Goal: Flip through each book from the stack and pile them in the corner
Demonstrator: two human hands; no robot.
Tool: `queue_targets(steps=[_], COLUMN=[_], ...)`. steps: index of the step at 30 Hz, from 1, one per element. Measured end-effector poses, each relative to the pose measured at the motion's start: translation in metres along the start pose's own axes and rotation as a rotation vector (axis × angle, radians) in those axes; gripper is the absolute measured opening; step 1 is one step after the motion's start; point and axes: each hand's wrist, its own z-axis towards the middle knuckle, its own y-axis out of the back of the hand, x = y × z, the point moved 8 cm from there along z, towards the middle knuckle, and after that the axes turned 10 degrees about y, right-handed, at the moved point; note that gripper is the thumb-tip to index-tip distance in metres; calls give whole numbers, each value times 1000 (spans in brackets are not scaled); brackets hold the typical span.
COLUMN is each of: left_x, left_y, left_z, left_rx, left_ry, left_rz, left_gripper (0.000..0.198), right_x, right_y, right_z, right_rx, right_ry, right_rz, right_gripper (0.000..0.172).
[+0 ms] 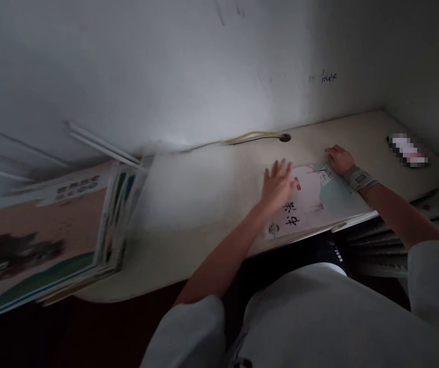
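White sleeves (434, 276), left hand (277, 186) over a book (319, 197), right hand (340, 159) at its edge.

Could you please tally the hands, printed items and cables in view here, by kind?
Hands: 2
Booklet: 1
Stack of books: 1 (individual books uncountable)
Yellow cable: 1
Total: 5
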Motion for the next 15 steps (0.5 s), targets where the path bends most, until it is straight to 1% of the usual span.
queue_targets(steps=[1,2,3,5,6,8,11,13,15], left_x=[-22,-40,-55,-70,-72,-72,-71,-70,-70], left_y=[-7,-14,-22,-37,-43,-51,-53,-53,-53], left_z=[-13,-26,-36,-50,-54,-56,-56,-56,-55], left_rx=[85,145,195,259,263,227,147,125,113], left_ry=[-82,-148,-182,-188,-178,-169,-185,-184,-180], left_rz=[17,24,25,23,23,24,7,-10,-26], left_gripper=[60,66,71,77,79,81,83,81,79], right_x=[-1,-1,-2,-3,-5,-6,-1,17,54], right_y=[0,-1,-2,-2,-2,1,13,28,41], right_z=[0,0,0,-1,-1,-2,1,3,1], right_rx=[0,2,3,0,-2,5,23,14,-8], right_ry=[-4,-7,-11,-28,-38,-55,-75,-52,46], right_rz=[13,25,35,52,62,71,37,2,0], right_gripper=[44,44,44,45,46,46,46,48,51])
